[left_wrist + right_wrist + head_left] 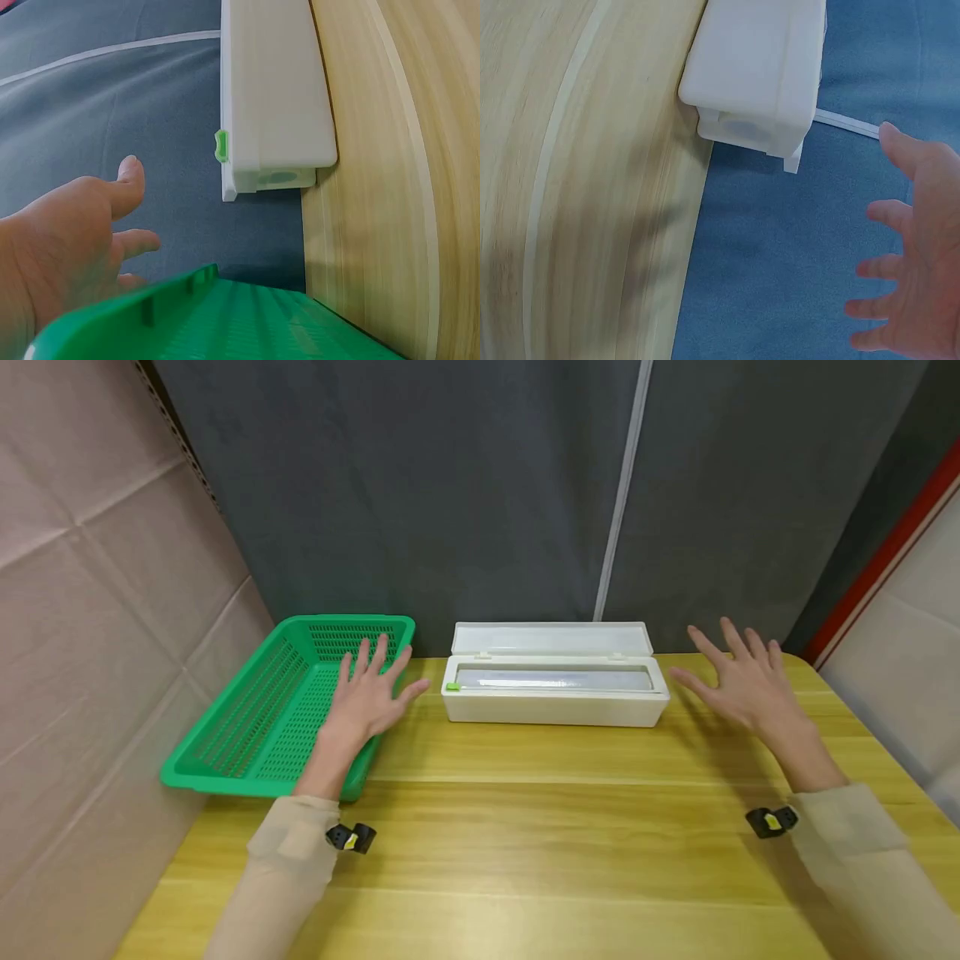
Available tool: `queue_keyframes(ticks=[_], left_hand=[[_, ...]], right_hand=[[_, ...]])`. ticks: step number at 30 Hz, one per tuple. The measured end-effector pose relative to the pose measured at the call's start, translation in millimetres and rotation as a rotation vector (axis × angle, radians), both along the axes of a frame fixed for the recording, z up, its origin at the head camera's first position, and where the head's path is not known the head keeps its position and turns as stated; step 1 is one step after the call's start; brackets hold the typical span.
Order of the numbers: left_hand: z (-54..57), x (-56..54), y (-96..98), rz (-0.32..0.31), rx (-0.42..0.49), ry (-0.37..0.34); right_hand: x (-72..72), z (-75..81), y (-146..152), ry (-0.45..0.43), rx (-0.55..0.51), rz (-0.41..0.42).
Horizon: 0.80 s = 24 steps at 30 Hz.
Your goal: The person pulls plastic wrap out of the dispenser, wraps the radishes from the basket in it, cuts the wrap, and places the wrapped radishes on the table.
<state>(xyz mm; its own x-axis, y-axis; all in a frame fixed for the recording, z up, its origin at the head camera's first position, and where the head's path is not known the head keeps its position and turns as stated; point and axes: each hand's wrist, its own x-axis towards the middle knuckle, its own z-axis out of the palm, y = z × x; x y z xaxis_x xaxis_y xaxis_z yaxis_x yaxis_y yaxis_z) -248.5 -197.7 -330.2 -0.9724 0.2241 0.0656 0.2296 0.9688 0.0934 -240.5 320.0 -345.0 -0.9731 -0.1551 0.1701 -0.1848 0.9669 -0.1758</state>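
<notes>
A white cling film dispenser box (555,708) stands at the back middle of the table, its lid (552,638) raised against the backdrop. Inside lies a shiny film roll (555,679), and a small green slide cutter (453,687) sits at the left end of the front edge. My left hand (367,697) is held with spread fingers over the right side of a green plastic basket (262,727). To the right of the box, my right hand (746,681) hovers above the table with fingers spread, holding nothing. The left wrist view shows the slide cutter (221,146) close up.
The wooden table (525,843) runs up to a dark grey curtain (450,493) with a pale vertical strip (624,485). A light padded wall (90,652) borders the left side. On the right is a white panel (915,627) with a red edge (885,556).
</notes>
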Motion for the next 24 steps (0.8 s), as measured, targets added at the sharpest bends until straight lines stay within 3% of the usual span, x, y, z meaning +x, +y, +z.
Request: queue_keyframes(ticks=[24], left_hand=[[0.0, 8.0, 27.7, -0.049, 0.041, -0.004]], right_hand=[[1.7, 3.0, -19.7, 0.013, -0.035, 0.019]])
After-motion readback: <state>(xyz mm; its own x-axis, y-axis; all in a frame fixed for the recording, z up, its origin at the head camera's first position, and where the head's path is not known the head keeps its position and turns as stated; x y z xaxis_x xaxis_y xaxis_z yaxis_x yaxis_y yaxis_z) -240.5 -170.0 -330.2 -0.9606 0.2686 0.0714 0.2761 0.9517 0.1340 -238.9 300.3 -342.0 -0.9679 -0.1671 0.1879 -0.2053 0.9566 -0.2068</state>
